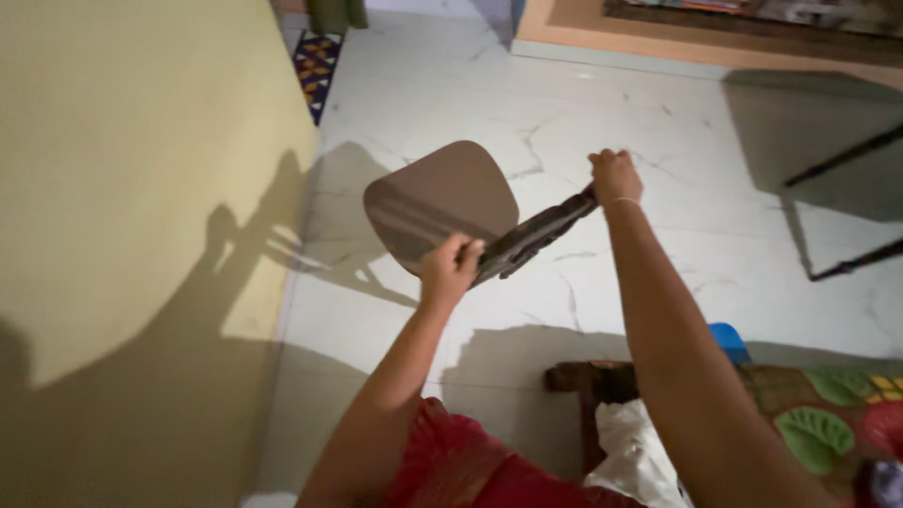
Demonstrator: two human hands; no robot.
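Holding a flat grey-brown rounded panel on a dark folded metal frame (451, 202) in the air above the white marble-patterned tiled floor (658, 141), both hands up in front of the body. Left hand (450, 270) wrapped in a closed grip around the near lower end of the dark frame, just under the panel's edge. Right hand (613, 175) fisted in a tight grip on the far upper end of the same frame, a thin bangle at the wrist. Panel tilted, broad face toward the camera, casting a shadow on the floor and on the pale yellow wall (132, 188) at left. Patterned mat (315, 61) far off along the wall's base. Red garment (470, 466) at bottom centre; dark wooden furniture edge (583, 376), white cloth (635, 452) and green-leaf patterned fabric (818, 423) at lower right.
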